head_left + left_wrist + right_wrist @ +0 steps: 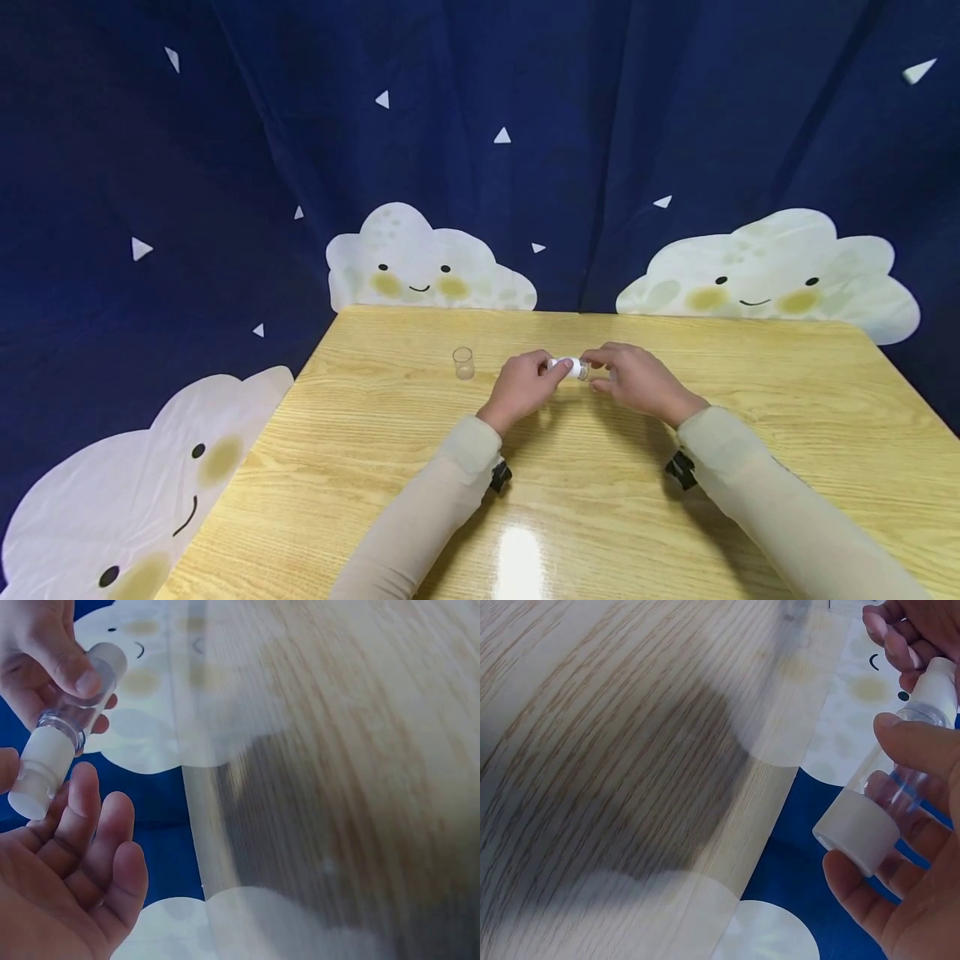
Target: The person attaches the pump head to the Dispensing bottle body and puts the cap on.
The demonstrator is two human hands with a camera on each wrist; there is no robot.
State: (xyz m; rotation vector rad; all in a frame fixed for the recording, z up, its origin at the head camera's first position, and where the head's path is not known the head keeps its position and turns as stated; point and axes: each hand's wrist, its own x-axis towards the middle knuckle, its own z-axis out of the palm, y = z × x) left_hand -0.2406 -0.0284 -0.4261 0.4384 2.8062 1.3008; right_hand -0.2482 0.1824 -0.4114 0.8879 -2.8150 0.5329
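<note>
A small clear bottle (79, 712) with a white pump top (46, 757) and a white base (859, 829) is held nearly level above the table, between both hands. My left hand (522, 385) pinches the white pump top between thumb and fingers; its other fingers are loosely bent in the left wrist view. With thumb and fingers, my right hand (637, 379) holds the clear body near the white base. A clear cylindrical cap or cup (463, 364) stands on the table to the left of the hands.
The light wood-grain table (360, 467) spreads under both forearms, its far edge just beyond the hands. Behind it hangs a dark blue curtain (450, 167) printed with clouds and small white triangles. A black strap piece (681, 469) shows under the right sleeve.
</note>
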